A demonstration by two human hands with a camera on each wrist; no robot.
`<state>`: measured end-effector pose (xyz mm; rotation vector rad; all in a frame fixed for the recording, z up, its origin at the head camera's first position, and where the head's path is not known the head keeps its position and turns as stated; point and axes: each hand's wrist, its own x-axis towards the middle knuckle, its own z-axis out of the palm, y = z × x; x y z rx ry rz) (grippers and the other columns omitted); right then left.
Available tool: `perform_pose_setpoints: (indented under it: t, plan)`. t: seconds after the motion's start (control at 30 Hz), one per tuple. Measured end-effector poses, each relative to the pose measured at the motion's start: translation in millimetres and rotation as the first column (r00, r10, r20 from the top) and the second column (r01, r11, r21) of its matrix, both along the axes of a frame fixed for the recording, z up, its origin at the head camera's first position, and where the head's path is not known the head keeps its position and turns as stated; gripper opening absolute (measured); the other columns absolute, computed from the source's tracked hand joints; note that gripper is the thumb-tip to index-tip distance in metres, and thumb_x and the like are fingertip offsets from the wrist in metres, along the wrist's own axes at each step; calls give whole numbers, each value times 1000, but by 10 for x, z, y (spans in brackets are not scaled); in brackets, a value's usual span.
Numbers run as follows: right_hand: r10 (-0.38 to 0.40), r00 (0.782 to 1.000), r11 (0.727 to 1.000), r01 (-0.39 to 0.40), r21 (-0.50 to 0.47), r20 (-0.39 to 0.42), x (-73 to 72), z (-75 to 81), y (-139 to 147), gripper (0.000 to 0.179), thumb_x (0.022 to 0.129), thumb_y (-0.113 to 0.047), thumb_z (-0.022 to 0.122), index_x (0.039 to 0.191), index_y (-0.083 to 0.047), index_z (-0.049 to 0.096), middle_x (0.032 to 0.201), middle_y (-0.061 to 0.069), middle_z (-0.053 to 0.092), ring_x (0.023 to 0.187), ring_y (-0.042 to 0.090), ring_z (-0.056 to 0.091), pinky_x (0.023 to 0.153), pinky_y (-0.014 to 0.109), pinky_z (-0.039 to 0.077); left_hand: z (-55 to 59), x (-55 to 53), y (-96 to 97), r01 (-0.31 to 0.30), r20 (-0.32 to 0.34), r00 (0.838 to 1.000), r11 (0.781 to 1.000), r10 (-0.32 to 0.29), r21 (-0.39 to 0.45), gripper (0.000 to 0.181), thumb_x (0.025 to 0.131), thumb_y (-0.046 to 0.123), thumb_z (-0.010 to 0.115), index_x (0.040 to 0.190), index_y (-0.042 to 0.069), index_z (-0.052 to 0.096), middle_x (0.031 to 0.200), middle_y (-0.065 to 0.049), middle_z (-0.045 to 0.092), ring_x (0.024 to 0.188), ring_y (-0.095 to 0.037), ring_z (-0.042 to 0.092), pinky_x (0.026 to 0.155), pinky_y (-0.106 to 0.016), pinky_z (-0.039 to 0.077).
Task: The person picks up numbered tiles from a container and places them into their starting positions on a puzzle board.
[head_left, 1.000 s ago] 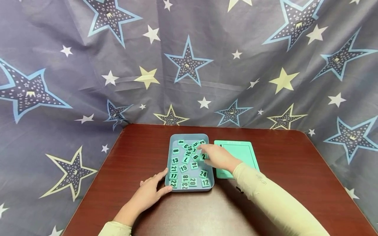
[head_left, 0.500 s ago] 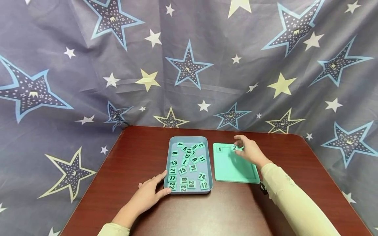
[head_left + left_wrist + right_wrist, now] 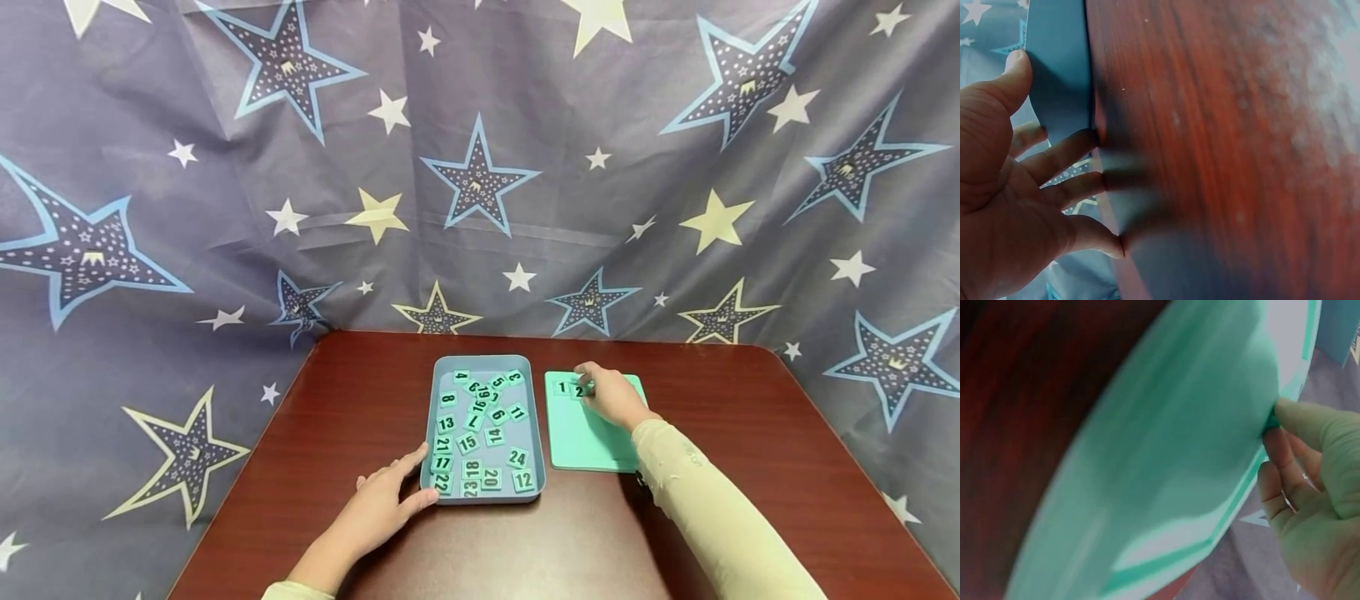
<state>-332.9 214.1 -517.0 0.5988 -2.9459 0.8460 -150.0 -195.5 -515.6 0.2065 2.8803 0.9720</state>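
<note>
The tile marked 2 is at the far edge of the green board, near its far left corner and just beside the tile marked 1; it could catch on that neighbour or settle askew if the pinch slackened while it was tilted, and I cannot tell whether it lies flat. On the right hand, thumb and forefinger pinch it, the other fingers loosely bent; the left hand, fingers spread, touches the near left corner of the blue tray, short of the worktop's far edge.
</note>
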Motion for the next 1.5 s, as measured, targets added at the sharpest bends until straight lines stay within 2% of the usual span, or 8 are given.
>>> perform_pose_setpoints:
  t: [0.07, 0.23, 0.4, 0.57, 1.0, 1.5]
  plan:
    - [-24, 1000, 1000, 24, 12, -12, 7, -6, -25, 49, 95, 3, 77, 140, 4, 60, 128, 24, 72, 106, 37, 77, 89, 49, 62, -8, 7, 0, 1, -2, 1000, 1000, -1, 1, 76, 97, 51, 76, 163, 24, 49, 160, -10, 58, 147, -43, 54, 112, -89, 24]
    - [-117, 993, 993, 117, 30, -12, 25, -15, -63, 46, 96, -4, 78, 138, 7, 60, 120, 26, 74, 109, 41, 73, 91, 53, 60, -32, 17, -12, -9, 2, 1000, 1000, 9, 7, 76, 97, 51, 76, 163, 25, 48, 161, -10, 57, 148, -43, 53, 113, -89, 22]
    - [-151, 989, 988, 151, 40, 4, 25, -40, -91, 44, 99, -9, 76, 137, 6, 60, 115, 24, 77, 106, 40, 76, 90, 52, 61, -73, 17, -28, -16, -8, 1000, 1000, 16, 10, 76, 98, 52, 75, 163, 23, 48, 161, -10, 57, 148, -44, 53, 113, -89, 22]
    - [-182, 983, 982, 182, 54, 6, 36, -17, -134, 44, 97, -11, 79, 134, 6, 63, 112, 23, 78, 102, 39, 76, 87, 52, 61, -89, 7, -33, -14, -11, 1000, 1000, 14, 4, 76, 98, 52, 74, 164, 24, 47, 161, -12, 56, 148, -45, 53, 112, -90, 22]
    - [-211, 977, 974, 211, 77, -5, 37, -26, -146, 47, 98, -12, 78, 140, 1, 61, 112, 19, 78, 97, 35, 75, 83, 50, 60, -22, 0, -22, -2, -7, 1000, 1000, 1, -7, 76, 98, 52, 74, 164, 26, 47, 159, -16, 58, 149, -44, 52, 112, -90, 22]
    - [-208, 978, 974, 209, 90, -18, 33, -33, -143, 44, 98, -12, 78, 137, 3, 63, 110, 19, 78, 97, 36, 75, 85, 51, 60, -44, -7, -20, 1, -1, 1000, 1000, -1, -1, 76, 98, 53, 74, 164, 25, 47, 158, -15, 58, 149, -46, 51, 112, -90, 21]
